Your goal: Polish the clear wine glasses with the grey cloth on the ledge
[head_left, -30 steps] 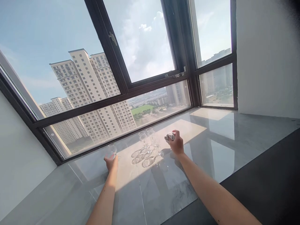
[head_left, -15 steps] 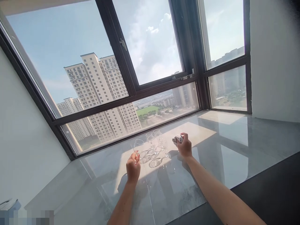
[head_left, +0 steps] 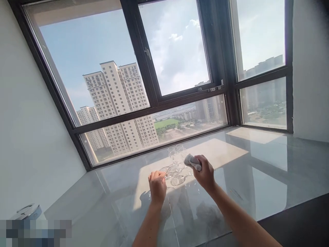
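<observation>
My left hand point(head_left: 157, 187) is closed with its fingers pinched together at the left of a group of clear stemmed glasses point(head_left: 173, 156). It grips a wine glass point(head_left: 167, 174) that seems tipped toward the right; its outline blends with the glassy shadows on the sill. My right hand point(head_left: 204, 173) is wrapped around a crumpled white cloth point(head_left: 191, 161), held just right of the glasses and overlapping some of them in view. How many glasses stand behind the cloth is hard to make out.
A glossy grey tiled sill point(head_left: 218, 223) lies under the hands, with bright sunlit patches. Dark window frames point(head_left: 151, 109) border it behind. White walls stand at left point(head_left: 38, 137) and right point(head_left: 311, 85). A partly blurred-out container point(head_left: 28, 211) is at lower left.
The view has shifted left, so the scene sits further right. The glass in my left hand was upright and now appears tipped right. My right hand has brought the cloth closer to the glasses.
</observation>
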### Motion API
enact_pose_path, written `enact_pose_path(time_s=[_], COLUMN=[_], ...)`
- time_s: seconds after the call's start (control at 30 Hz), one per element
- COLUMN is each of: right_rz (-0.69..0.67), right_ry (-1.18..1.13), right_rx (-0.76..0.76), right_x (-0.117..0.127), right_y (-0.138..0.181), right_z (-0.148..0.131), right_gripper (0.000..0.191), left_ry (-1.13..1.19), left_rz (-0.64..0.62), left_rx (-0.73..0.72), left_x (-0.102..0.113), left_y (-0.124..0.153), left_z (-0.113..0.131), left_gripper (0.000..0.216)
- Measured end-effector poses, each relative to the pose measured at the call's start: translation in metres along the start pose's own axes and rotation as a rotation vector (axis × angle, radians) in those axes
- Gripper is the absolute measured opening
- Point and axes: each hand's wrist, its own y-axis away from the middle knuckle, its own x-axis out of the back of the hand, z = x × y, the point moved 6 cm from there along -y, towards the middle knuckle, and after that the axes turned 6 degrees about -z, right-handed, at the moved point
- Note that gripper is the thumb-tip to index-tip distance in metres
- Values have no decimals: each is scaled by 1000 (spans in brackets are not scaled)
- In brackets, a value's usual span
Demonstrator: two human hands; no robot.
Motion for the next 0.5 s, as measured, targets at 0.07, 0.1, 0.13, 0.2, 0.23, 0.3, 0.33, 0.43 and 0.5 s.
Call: enact_pose_path(time_s=[0.07,0.1,0.13,0.2,0.23,0.3,0.33,0.43,0.5], right_rz=[-227,-334,-409,-489,-508,-527,-533,-526,-470], right_ry=[-46,-24,8,64,85,104,95,-4,-107], right_rx=[231,320,370,334,285,174,129,-6,-132], right_x=[-23,-35,-46,-66,-74,-90,-96,-111,-112], right_y=[11,17,22,23,20,13,10,5,6], right_z=[-44,-63,-78,-91,-93,-87,-82,-62,-46], right_gripper=[42,46,49,52,55,56,55,47,42], left_ry=[-34,-43,-49,-55,-55,-44,-32,22,50], left_rz=[22,29,29,16,9,4,9,43,56], left_rx=[17,19,18,11,5,-20,-34,-44,-51], left_x=[4,5,5,4,2,-2,-4,-6,-6], left_y=[-1,-1,-1,-1,-1,1,1,3,3], left_z=[-6,-8,-10,-14,-15,-18,-19,-24,-26], left_gripper=[35,35,34,33,32,32,31,27,27])
